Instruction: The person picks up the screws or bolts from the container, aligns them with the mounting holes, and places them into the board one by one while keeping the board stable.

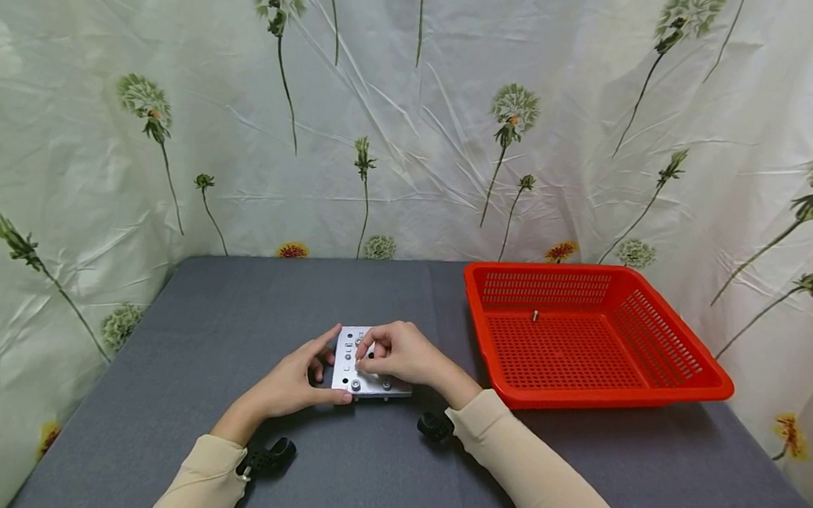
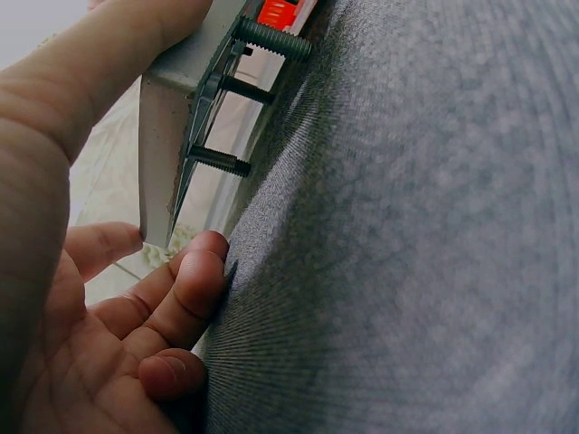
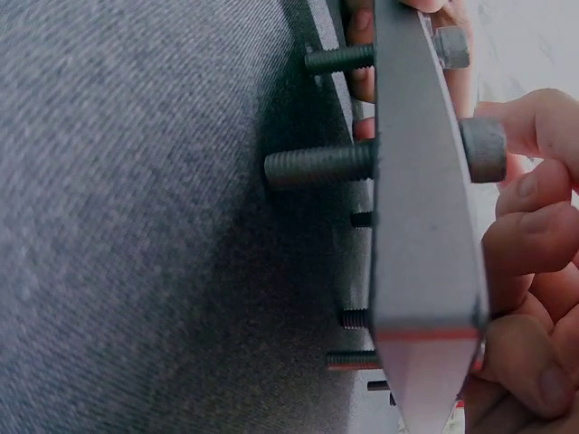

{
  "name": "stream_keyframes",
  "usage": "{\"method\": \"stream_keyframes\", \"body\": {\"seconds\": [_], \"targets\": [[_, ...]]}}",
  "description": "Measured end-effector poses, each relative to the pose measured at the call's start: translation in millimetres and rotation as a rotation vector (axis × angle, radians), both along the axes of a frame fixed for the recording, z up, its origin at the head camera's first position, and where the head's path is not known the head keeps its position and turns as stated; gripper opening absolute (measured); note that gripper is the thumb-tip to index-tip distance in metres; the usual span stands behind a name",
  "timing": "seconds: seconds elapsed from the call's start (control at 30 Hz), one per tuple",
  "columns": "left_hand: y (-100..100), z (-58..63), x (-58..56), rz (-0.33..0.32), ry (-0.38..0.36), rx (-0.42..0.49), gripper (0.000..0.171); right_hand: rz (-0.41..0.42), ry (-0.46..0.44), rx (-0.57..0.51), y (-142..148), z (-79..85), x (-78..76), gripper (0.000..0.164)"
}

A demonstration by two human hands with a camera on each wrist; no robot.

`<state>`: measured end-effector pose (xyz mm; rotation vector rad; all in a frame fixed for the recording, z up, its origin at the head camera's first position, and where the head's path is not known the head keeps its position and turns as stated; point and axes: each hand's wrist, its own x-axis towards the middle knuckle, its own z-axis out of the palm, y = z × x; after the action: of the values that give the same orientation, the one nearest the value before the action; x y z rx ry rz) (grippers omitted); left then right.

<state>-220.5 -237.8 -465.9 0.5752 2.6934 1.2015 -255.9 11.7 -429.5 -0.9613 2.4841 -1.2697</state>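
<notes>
A silver metal plate (image 1: 340, 375) with holes and several bolts is held a little above the grey cloth. My left hand (image 1: 290, 384) grips its left side, thumb at the near corner and index finger at the far one. Over the middle of the plate, my right hand (image 1: 405, 355) pinches a small bolt between thumb and index finger; the fingertips mostly hide it. In the right wrist view, a thick bolt shank (image 3: 317, 167) juts out below the plate, its hex-socket-like head (image 3: 484, 150) on top. More threaded shanks (image 2: 271, 38) stick out underneath in the left wrist view.
To the right stands a red plastic basket (image 1: 480, 312) with a small metal bolt (image 1: 535, 316) inside. Grey cloth (image 1: 275, 295) covers the table. A flowered curtain (image 1: 397, 113) hangs behind. Black wrist straps (image 1: 272, 457) sit at both sleeves.
</notes>
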Motion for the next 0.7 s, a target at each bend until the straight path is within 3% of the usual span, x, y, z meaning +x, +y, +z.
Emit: {"method": "stream_keyframes", "body": {"seconds": [0.7], "targets": [[-0.1,-1.3,-0.8,-0.002,0.008,0.001,0.116,-0.018,0.039,0.155,-3.0,2.7,-3.9,0.008]]}}
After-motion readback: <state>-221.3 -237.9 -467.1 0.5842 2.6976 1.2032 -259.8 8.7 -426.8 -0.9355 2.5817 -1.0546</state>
